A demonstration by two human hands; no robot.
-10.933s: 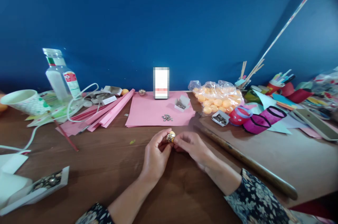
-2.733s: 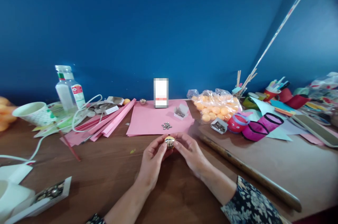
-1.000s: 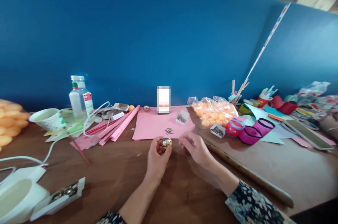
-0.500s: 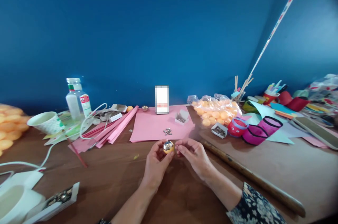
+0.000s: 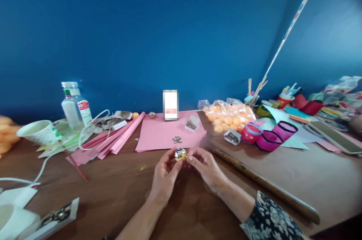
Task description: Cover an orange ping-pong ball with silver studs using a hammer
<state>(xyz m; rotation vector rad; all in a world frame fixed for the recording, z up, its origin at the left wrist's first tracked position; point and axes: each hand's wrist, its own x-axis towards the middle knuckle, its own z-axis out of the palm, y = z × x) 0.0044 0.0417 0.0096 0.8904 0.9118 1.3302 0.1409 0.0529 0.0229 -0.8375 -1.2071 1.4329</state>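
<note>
Left hand [image 5: 165, 174] grip: fingertips closed round a small orange ball [image 5: 180, 154] partly covered in shiny silver studs, held just above the brown bench [image 5: 118, 194]; right hand [image 5: 205, 166] grip: thumb and forefinger pinched narrow against the ball's right side, whether on a stud cannot be told. Just beyond the ball lies a pink paper sheet [image 5: 161, 134] carrying a loose heap of studs [image 5: 177, 139] and a small open box [image 5: 192, 123]. Right of the sheet sits a clear bag of orange balls [image 5: 229, 113]; left of it, pink paper strips [image 5: 118, 138].
</note>
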